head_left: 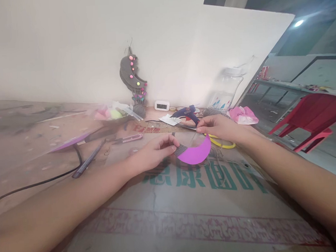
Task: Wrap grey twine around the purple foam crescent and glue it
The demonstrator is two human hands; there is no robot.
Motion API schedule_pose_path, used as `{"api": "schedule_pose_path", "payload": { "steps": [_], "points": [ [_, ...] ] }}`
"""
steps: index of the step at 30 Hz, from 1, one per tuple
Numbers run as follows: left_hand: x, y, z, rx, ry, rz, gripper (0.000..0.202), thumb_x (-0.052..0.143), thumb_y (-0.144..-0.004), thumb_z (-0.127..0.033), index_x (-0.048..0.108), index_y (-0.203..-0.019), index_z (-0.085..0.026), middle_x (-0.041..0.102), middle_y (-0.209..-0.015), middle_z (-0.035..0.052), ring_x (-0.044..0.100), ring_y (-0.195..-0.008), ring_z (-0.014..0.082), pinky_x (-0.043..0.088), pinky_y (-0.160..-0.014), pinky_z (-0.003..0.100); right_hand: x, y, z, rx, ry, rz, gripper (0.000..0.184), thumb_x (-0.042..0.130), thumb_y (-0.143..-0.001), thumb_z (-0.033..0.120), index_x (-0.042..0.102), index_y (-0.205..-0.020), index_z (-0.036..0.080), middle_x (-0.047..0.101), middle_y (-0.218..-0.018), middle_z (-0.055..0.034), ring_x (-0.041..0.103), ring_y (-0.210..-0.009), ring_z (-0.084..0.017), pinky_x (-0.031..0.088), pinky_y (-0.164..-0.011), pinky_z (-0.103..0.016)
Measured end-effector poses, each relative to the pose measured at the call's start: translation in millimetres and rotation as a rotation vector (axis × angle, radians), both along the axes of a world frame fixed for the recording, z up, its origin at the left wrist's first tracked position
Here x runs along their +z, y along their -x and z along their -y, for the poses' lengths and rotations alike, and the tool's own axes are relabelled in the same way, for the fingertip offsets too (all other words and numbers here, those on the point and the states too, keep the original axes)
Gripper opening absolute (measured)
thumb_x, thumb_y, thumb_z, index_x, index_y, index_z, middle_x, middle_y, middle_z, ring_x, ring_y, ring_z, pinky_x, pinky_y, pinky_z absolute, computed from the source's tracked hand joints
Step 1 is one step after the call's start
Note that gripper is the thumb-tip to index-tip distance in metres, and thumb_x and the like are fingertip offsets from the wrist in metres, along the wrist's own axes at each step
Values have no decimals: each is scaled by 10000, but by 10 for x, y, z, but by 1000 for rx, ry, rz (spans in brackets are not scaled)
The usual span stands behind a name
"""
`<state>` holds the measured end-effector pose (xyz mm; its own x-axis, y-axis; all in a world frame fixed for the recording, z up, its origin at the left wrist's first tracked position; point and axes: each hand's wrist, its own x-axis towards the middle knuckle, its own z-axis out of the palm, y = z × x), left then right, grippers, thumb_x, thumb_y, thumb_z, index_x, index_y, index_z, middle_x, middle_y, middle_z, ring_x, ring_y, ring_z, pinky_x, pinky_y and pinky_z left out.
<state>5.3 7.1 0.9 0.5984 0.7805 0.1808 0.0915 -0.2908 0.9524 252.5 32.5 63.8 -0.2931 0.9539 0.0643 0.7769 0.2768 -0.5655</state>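
My left hand point(154, 153) pinches the left tip of a purple crescent-shaped piece point(195, 154), where a dark strip is wrapped around it. My right hand point(218, 127) has its fingers closed at the crescent's right tip, apparently pinching a thin dark thread or wire. The crescent hovers just above a flattened cardboard sheet point(190, 201) with green printed characters. A blue hot glue gun point(188, 113) stands just behind my right hand.
A dark finished crescent ornament point(132, 76) with coloured beads leans on the wall. Nearby lie pink snips point(128, 139), a black cable point(45, 180), a small white clock point(162, 105), a clear jar point(225, 89), a yellow ring point(222, 144) and a pink bag point(243, 115). A red chair point(314, 117) stands at right.
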Motion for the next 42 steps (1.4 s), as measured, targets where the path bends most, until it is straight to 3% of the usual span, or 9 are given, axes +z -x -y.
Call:
{"api": "schedule_pose_path", "payload": {
  "steps": [6, 11, 16, 18, 23, 26, 29, 37, 42],
  "points": [
    [42, 12, -10, -12, 111, 22, 130, 540, -846, -285, 542, -908, -172, 507, -776, -22, 497, -724, 110, 390, -669, 226, -69, -251, -189, -1, 31, 26, 337, 631, -753, 515, 679, -833, 192, 674, -805, -17, 583, -718, -155, 423, -677, -270],
    [52, 24, -6, -62, 133, 40, 138, 557, -837, -299, 537, -892, -174, 514, -794, -14, 522, -727, 111, 417, -678, 231, -175, -324, -276, -80, -89, 58, 268, 596, -797, 442, 668, -812, 185, 655, -733, -16, 564, -636, -150, 416, -615, -278],
    [38, 16, 6, -50, 127, 37, 112, 536, -841, -266, 532, -921, -187, 504, -821, -18, 516, -737, 109, 419, -687, 234, -233, -183, -179, -4, -366, 122, 269, 563, -821, 266, 696, -1045, 200, 660, -1113, -87, 596, -977, -250, 439, -820, -370],
    [40, 7, 16, 8, 117, 47, 156, 512, -843, -230, 521, -997, -208, 510, -851, -20, 513, -731, 106, 419, -691, 236, -237, -57, -86, 73, -289, -20, 304, 522, -864, 303, 680, -1101, 197, 664, -1120, -90, 610, -944, -233, 458, -795, -360],
    [59, -13, 20, 194, 29, 106, 317, 459, -841, -163, 464, -1152, -225, 524, -878, -10, 523, -772, 116, 421, -678, 224, -317, 267, 153, 113, -31, -411, 348, 530, -872, 450, 688, -1036, 187, 667, -1124, -81, 569, -555, -100, 437, -496, -256],
    [45, -18, 4, 208, 23, 143, 414, 466, -830, -155, 423, -1235, -226, 544, -910, 1, 544, -828, 129, 427, -698, 231, -436, 356, 223, 141, 162, -568, 404, 588, -832, 483, 643, -1127, 211, 640, -1193, -92, 508, -435, -53, 399, -398, -234],
    [-1, -16, -31, 211, 28, 167, 492, 494, -817, -169, 388, -1295, -220, 529, -834, -14, 524, -772, 123, 406, -673, 231, -547, 378, 239, 136, 268, -655, 468, 634, -800, 484, 609, -1187, 223, 691, -1020, -74, 524, -456, -69, 405, -407, -223],
    [-45, 7, -95, 300, 2, 70, 470, 534, -820, -254, 503, -1281, -165, 536, -811, -1, 503, -747, 128, 382, -661, 250, -589, 408, 222, 85, 241, -653, 295, 708, -721, 441, 673, -787, 155, 647, -702, -9, 556, -584, -103, 417, -552, -238],
    [-60, 17, -119, 262, -27, 19, 486, 561, -831, -377, 560, -1265, -159, 643, -1029, 73, 565, -909, 182, 416, -779, 294, -605, 445, 192, 26, 262, -717, 343, 786, -586, 441, 647, -700, 149, 611, -635, 13, 523, -545, -91, 397, -531, -235]
  ]
}}
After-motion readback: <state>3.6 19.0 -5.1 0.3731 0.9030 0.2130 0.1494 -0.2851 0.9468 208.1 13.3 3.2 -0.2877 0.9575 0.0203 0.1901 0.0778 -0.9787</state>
